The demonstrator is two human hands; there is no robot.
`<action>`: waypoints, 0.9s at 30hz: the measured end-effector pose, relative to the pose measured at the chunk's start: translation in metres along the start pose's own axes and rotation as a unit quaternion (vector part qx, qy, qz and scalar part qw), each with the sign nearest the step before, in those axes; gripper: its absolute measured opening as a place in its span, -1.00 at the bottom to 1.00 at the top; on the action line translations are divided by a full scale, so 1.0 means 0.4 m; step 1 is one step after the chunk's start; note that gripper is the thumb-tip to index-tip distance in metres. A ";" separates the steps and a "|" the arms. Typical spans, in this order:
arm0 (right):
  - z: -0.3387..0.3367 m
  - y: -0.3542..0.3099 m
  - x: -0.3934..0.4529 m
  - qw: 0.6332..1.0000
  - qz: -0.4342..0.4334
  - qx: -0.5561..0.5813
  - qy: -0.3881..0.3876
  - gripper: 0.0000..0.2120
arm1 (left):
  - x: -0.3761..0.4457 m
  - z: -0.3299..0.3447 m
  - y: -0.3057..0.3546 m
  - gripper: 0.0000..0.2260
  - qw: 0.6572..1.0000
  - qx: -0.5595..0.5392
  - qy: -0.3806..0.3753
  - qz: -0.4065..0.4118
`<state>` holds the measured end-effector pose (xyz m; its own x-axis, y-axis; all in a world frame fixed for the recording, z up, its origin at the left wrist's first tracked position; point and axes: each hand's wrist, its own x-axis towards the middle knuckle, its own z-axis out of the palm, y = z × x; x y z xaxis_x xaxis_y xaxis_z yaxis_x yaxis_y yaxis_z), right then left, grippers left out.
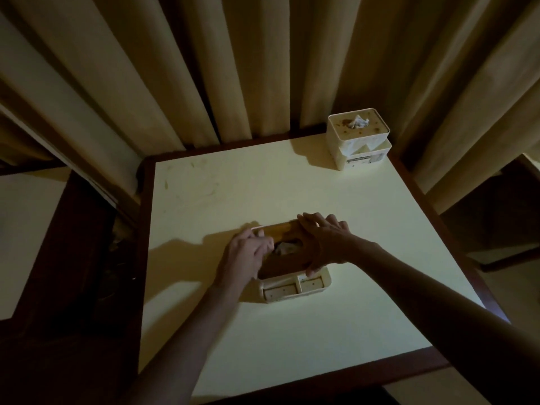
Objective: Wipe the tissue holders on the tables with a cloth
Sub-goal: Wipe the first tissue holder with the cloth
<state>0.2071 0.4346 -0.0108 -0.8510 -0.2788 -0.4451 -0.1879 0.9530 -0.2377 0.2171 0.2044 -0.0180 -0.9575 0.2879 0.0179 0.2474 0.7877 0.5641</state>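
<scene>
In the head view a cream-topped table (292,331) with a dark wooden edge stood against long pale curtains (233,68), the light dim and yellowish. Near the middle of the table, slightly toward the near side, sat a tissue holder (295,285), a cream plastic box with a brown wooden lid and two small compartments along its near end. Both hands were on it. The left hand (244,257) came in from the near left and lay against the holder's left side, its fingers curled over the lid's left edge beside the opening, where a bit of crumpled tissue (285,247) showed; whether the fingers pinched anything was too dark to tell. The right hand (324,241) reached across from the near right and lay on top of the lid, fingers spread and fairly straight over the far end, thumb down on the right side near the compartments, pressing rather than clasping. A second tissue holder (358,141), cream with a speckled top and a tuft of tissue sticking up, stood well apart at the far right corner of the table, close to the curtains. Parts of other tables showed at the left and right edges.
</scene>
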 end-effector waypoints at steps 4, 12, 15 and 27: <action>0.004 0.007 -0.005 1.000 0.004 0.004 0.000 0.27 | 0.034 0.008 0.021 -0.84 0.998 0.017 0.052 -0.035; 0.011 0.010 -0.004 1.000 0.001 0.004 0.018 0.26 | -0.159 0.026 0.012 -0.84 0.999 -0.044 0.002 0.022; 0.015 0.011 -0.011 1.000 0.004 0.001 0.027 0.25 | -0.161 0.046 0.028 -0.84 0.996 -0.054 0.056 -0.049; 0.113 -0.052 -0.179 0.989 0.073 0.019 0.130 0.08 | 0.019 -0.010 0.007 -0.88 0.992 -0.062 0.050 -0.098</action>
<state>0.2940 0.4293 -0.0129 -0.9661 -0.0947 -0.2402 -0.0403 0.9742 -0.2219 0.2098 0.2067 -0.0130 -0.9969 0.0748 -0.0237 0.0404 0.7483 0.6622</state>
